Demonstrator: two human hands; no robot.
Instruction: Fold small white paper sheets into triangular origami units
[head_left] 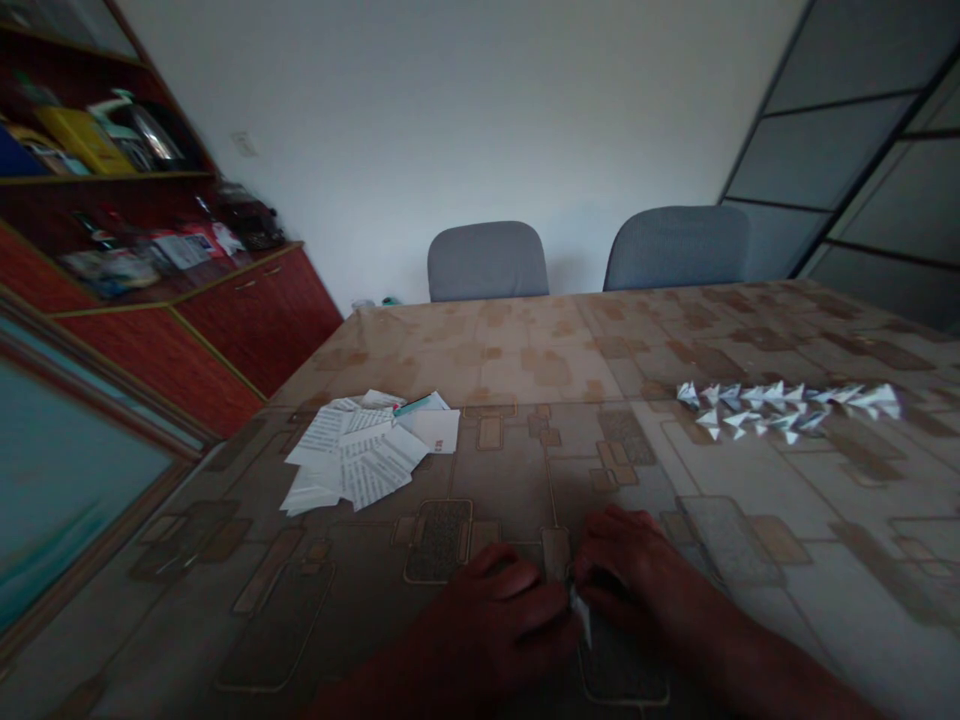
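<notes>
My left hand (517, 610) and my right hand (626, 565) meet low over the table, near its front edge. Between their curled fingers is a small folded piece of white paper (581, 612), mostly covered by the fingertips. Both hands pinch it, the left from its left side and the right from above and the right. To the left lies a loose pile of printed paper pieces (375, 450), spread in overlapping layers. On the right, several small folded paper shapes (787, 400) with pointed tips stand in two rough rows.
A patterned cloth covers the table (510, 350). Behind its far edge stand two grey chairs (487, 262) against a white wall. A reddish wooden cabinet (255, 320) with a kettle (154, 135) and other items is at the left. Dark panelled doors (840, 130) are at the right.
</notes>
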